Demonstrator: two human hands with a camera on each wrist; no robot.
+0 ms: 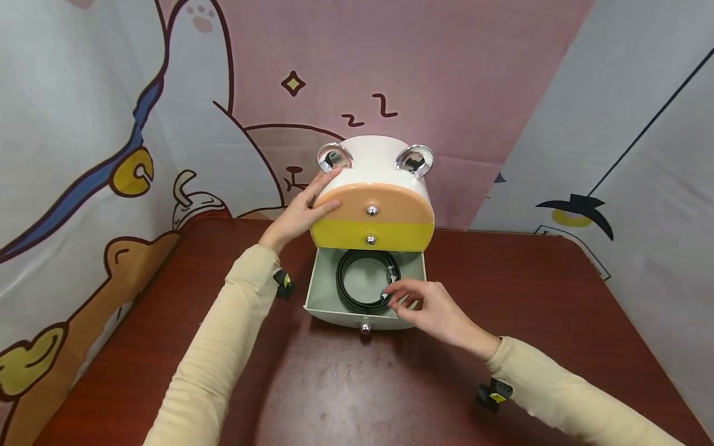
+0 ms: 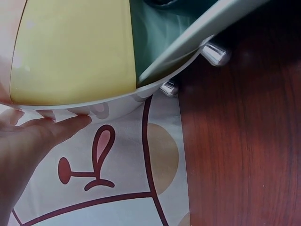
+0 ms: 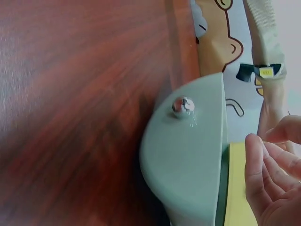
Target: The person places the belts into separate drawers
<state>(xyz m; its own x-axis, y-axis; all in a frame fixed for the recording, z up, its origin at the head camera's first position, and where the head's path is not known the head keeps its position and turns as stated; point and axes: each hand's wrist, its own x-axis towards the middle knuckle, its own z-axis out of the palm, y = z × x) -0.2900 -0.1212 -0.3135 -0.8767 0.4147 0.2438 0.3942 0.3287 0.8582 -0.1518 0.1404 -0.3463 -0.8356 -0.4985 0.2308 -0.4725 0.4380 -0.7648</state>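
A small rounded chest of drawers (image 1: 375, 158) with a white shell stands on the table. Its bottom pale green drawer (image 1: 334, 317) is pulled out, and a coiled black cable (image 1: 341, 282) lies inside. My left hand (image 1: 301, 214) rests along the chest's left side, thumb across the edge of the orange drawer (image 1: 396, 201); the left wrist view shows its fingers on the white side wall. Over the green drawer's right part, my right hand (image 1: 437, 310) has loosely bent fingers, tips close to the cable's plug end. Nothing shows between those fingers in the right wrist view.
A closed yellow drawer (image 1: 401, 235) sits between the orange and green ones. Two shiny silver ears (image 1: 414, 161) stick out from the chest's top. The dark red wooden table (image 1: 346, 384) meets a cartoon-printed cloth (image 1: 474, 93) behind and at the sides.
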